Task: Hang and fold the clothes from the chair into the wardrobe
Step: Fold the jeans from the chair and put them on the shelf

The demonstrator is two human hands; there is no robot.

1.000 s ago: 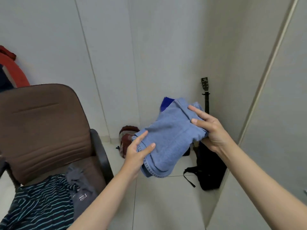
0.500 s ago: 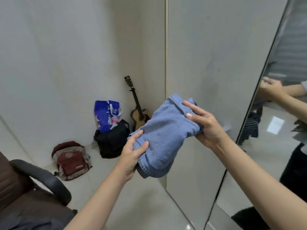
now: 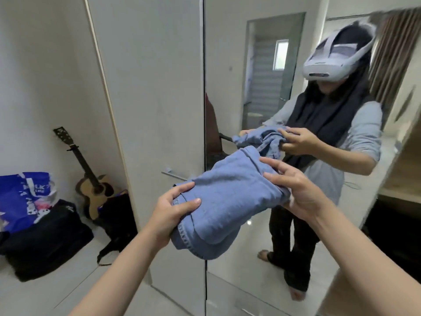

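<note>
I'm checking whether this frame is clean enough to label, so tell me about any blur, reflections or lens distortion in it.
Head view: the folded blue garment and both hands, left hand and right hand, look fairly sharp; the mirror door reflects the person, duplicating garment and hands; the top right corner is smeared; the wardrobe door edges lean from wide-angle distortion; lighting is soft and even, with a small glare spot on the reflected floor.

The closed wardrobe door [image 3: 155, 92] and the mirrored door [image 3: 284, 133] beside it block the way ahead, while a guitar [image 3: 91, 179] and bags [image 3: 45, 238] crowd the floor at left.
</note>
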